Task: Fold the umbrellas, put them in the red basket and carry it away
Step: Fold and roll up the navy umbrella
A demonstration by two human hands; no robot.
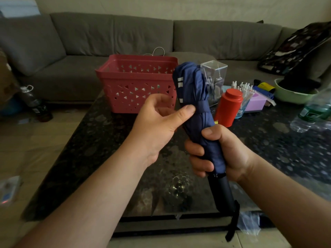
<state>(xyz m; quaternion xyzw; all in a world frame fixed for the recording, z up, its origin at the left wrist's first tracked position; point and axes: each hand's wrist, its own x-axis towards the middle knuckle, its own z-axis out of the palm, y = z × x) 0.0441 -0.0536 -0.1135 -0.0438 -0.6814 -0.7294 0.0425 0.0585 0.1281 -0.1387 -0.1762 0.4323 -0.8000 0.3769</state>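
On the table, red basket behind umbrella gripped by both hands.

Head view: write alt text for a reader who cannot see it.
A person's right hand grips a folded blue umbrella upright over a dark table, while the left hand presses its thumb on the umbrella's closing strap. A red basket stands on the table behind, in front of a grey sofa.
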